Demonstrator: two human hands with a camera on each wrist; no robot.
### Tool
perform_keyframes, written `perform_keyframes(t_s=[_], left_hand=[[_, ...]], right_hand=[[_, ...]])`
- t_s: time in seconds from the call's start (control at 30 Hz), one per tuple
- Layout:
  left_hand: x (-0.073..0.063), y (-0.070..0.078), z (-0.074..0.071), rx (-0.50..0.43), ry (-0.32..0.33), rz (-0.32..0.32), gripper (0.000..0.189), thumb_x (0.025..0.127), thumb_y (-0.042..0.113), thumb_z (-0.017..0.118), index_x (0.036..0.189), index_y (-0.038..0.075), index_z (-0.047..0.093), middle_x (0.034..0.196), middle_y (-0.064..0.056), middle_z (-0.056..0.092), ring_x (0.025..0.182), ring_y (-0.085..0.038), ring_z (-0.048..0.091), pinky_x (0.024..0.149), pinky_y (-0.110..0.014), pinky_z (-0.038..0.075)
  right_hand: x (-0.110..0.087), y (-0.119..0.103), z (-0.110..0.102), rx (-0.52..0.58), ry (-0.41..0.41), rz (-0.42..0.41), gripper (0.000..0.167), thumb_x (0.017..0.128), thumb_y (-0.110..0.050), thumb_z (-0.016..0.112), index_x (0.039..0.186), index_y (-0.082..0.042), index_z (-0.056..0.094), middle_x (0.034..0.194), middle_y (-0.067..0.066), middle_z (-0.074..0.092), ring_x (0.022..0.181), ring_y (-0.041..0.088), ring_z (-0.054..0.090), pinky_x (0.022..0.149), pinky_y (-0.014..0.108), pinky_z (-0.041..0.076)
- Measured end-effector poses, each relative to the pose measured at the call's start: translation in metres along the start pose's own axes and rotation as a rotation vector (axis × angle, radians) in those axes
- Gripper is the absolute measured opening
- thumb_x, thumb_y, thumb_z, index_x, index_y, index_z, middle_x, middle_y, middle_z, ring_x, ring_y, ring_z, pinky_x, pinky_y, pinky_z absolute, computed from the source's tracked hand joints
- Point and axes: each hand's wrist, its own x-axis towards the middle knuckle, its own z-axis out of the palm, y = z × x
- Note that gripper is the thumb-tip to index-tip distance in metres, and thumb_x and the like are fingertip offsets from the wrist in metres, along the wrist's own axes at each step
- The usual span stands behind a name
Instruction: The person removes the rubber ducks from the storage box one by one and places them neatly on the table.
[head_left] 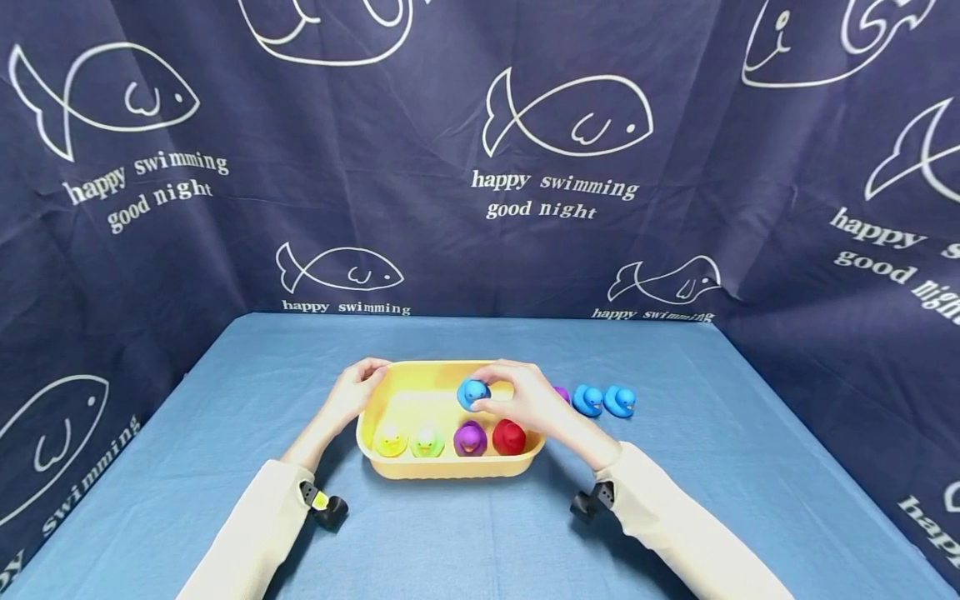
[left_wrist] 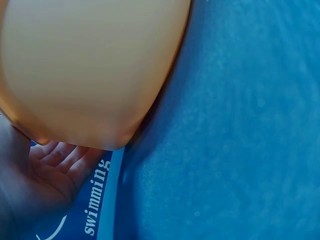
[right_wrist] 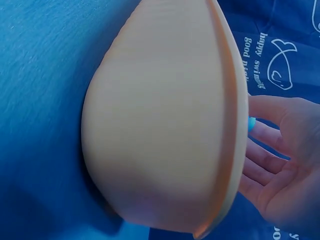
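My right hand [head_left: 521, 396] pinches a blue rubber duck [head_left: 472, 392] between thumb and fingers over a pale yellow plastic tub [head_left: 450, 469]. In the right wrist view the tub's wall hides most of that duck. My left hand [head_left: 354, 392] grips the tub's far left rim, its fingers partly behind the wall in the left wrist view. Along the tub's near side sit a yellow duck [head_left: 390, 441], a light green duck [head_left: 427, 442], a purple duck [head_left: 470, 439] and a red duck [head_left: 509, 437].
Right of the tub, two blue ducks [head_left: 588, 400] stand side by side on the blue table cover [head_left: 450, 542]. Another purple duck [head_left: 561, 393] is partly hidden behind my right hand. A dark blue curtain [head_left: 450, 275] with white fish drawings hangs around the table.
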Motion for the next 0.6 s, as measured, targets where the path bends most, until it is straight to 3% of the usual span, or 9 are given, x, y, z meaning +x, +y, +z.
perform_keyframes(t_s=[0.6], left_hand=[[0.000,0.000,0.001,0.011,0.007,-0.005,0.028,0.098,0.020,0.048,0.116,0.002,0.061,0.109,-0.017,0.066,0.099,-0.025,0.060,0.081,-0.032,0.047]], right_hand=[[-0.013,0.006,-0.022,-0.059,0.047,0.036,0.037,0.075,-0.024,0.080,0.108,-0.012,0.069,0.099,-0.001,0.069,0.094,0.017,0.063,0.088,0.040,0.049]])
